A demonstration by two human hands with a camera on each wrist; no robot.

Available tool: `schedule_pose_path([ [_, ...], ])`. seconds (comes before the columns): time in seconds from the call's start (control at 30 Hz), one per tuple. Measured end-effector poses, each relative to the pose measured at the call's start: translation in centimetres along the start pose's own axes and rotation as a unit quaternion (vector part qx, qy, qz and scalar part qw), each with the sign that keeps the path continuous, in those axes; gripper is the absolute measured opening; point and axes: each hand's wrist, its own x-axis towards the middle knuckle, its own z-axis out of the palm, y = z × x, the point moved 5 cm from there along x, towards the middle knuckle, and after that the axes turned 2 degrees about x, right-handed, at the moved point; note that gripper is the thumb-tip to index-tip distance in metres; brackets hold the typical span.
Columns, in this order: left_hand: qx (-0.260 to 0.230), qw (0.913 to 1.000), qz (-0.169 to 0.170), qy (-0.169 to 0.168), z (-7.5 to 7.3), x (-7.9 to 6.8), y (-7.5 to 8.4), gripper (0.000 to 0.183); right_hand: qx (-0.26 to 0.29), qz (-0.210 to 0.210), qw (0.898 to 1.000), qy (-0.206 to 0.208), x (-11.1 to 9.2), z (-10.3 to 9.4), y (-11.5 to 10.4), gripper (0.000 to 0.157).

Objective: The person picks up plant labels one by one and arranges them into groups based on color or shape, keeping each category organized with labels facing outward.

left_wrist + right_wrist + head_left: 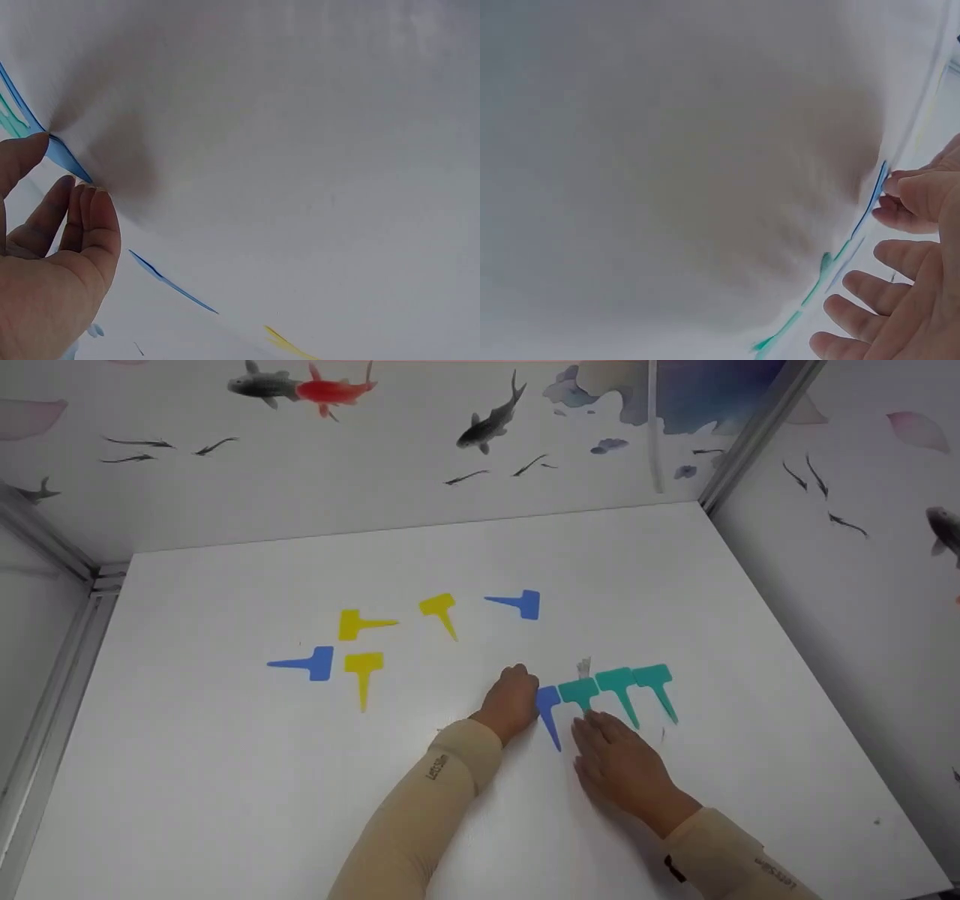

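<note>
We take the near blue T-shaped plant label (549, 697) as the landmark; it lies on the table (225, 780), its stem pointing toward the person. The left grip (510, 703) is at its left edge, drawn nearly closed: in the left wrist view we see thumb and fingertips on the label's head, with only a narrow gap between them, grasping it. The right grip (622, 761) is to the right of the landmark's stem, released, with fingers extended and slightly spread. In the head view its fingertips hide the lower stem of the first green label (577, 691), just right of the landmark; we cannot tell whether they press on it. The second green label (617, 681) and third green label (652, 675) continue the row rightward. Beyond the landmark lies the far blue label (529, 604); well to its left lie the left blue label (321, 663) and three yellow labels (364, 661).
</note>
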Motion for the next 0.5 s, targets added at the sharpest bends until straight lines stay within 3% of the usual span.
schedule_pose_path([
  [0.2, -0.036, 0.9993, 0.011, -0.001, -0.7, -0.5, -0.3, 0.034, -0.024, -0.032, 0.999, -0.006, 0.3, 0.3, -1.1, 0.055],
  [0.33, -0.066, 0.9978, 0.001, -0.007, -1.0, -0.5, -1.2, 0.046, -0.015, -0.019, 0.999, -0.024, 0.6, 0.5, -1.4, 0.056],
  [0.5, -0.063, 0.9979, -0.015, 0.006, -1.4, -0.4, -2.9, 0.05, -0.002, -0.005, 0.999, -0.043, 0.9, 0.7, -1.9, 0.056],
])
